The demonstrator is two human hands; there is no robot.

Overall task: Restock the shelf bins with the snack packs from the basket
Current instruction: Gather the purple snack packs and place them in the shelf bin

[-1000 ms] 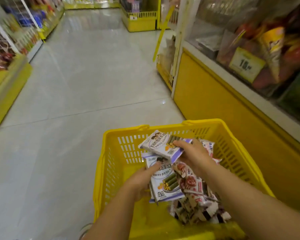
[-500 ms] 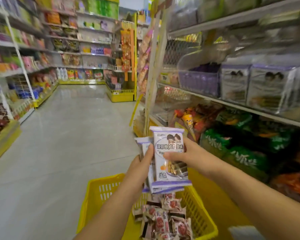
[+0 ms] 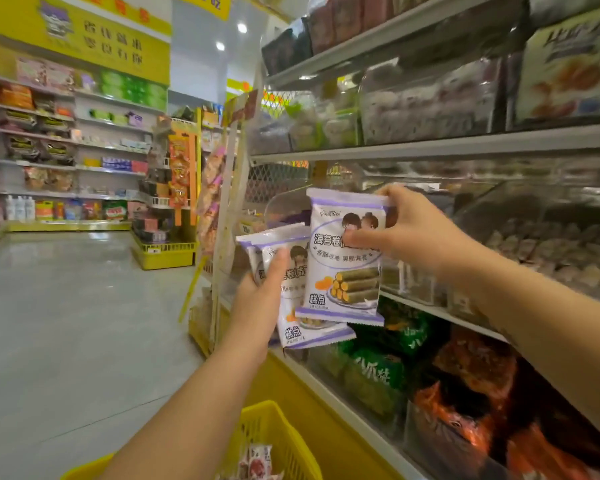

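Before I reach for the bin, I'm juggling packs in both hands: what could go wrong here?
The left hand pinches two or more overlapping purple snack packs by one edge; one could slide out and fall. The right hand holds the front pack only near its top, so it may swing and catch the clear bin front. The yellow basket sits low by the legs, a possible trip hazard.

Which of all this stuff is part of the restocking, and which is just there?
Part of the job:
- right hand holding one purple-white snack pack
- left hand holding more such packs
- yellow basket
- clear shelf bins

Just there:
- green bags on the lower shelf
- far aisle shelves
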